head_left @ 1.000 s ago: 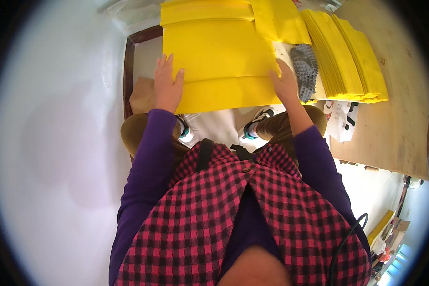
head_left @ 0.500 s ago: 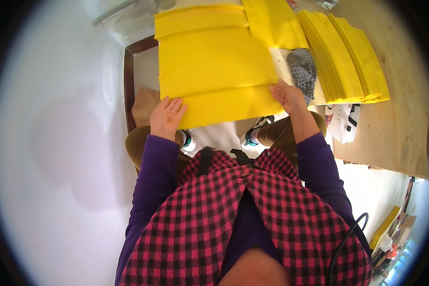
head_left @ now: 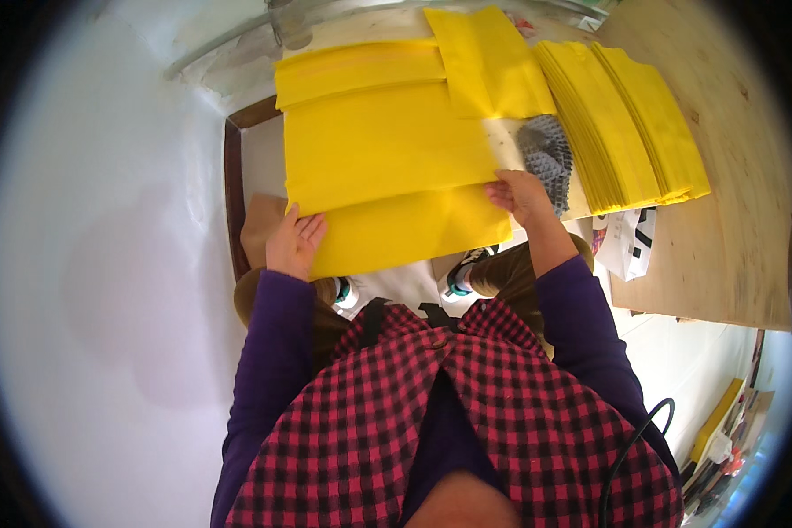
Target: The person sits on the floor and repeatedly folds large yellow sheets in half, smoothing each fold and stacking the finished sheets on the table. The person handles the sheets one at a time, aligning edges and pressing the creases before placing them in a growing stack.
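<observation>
A wide yellow cloth-like sheet (head_left: pixel 378 145) lies flat in front of me, its near part bent down over the table's front edge as a hanging flap. At the flap's left side, my left hand (head_left: pixel 295 244) closes on the sheet's edge, fingers on the front; its thumb is hidden. My right hand (head_left: pixel 521 196) pinches the opposite edge, with the fingers curled. Just beyond that hand sits a grey, bumpy-textured object (head_left: pixel 547 158) on the table. Another yellow piece (head_left: pixel 488 66) overlaps the sheet's far right corner.
Two stacks of folded yellow sheets (head_left: pixel 594 128) stand on the right, by a bare wooden board (head_left: pixel 722 255). A white printed bag (head_left: pixel 627 246) hangs below them. To the left are a white wall (head_left: pixel 114 264) and brown paper (head_left: pixel 262 224). My feet show under the flap.
The whole view has shifted, so the table appears lower. The flap hangs slightly further down toward me. Both hands have come nearer with it, and the left fingers are closer together.
</observation>
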